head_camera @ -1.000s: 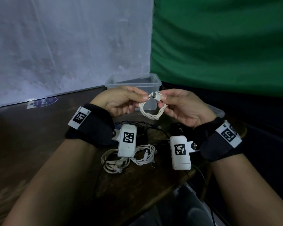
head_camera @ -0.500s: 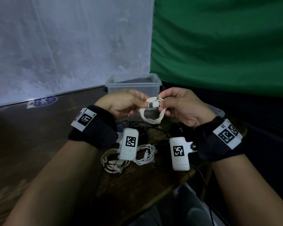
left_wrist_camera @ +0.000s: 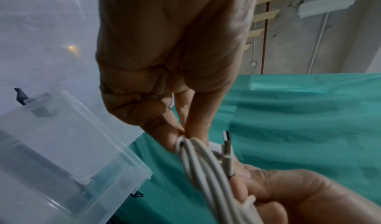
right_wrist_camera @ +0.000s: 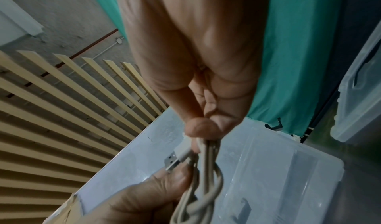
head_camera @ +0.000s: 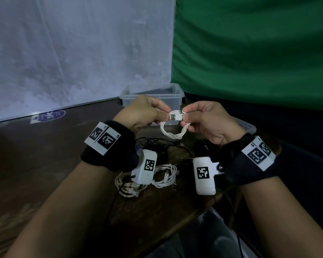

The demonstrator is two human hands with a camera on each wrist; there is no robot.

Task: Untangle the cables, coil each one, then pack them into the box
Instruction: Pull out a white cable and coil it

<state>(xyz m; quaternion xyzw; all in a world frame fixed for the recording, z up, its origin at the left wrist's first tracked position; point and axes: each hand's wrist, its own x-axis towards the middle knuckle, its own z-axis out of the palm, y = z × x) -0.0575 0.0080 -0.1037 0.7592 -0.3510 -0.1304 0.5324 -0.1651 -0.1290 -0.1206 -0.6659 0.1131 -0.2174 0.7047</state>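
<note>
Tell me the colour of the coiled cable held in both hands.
White coiled cable; head view shows it best.

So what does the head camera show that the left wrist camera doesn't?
Only the head view shows the table, the loose white cables and black cables lying on it, and the wristbands. Only the left wrist view shows the small plug standing up from the coil. Both show the left hand, the right hand, the held coil and the clear box.

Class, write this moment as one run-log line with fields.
stage: coiling | left hand: pinches white cable coil | right hand: pinches coil | box: open | remaining: white cables, black cables on table
</note>
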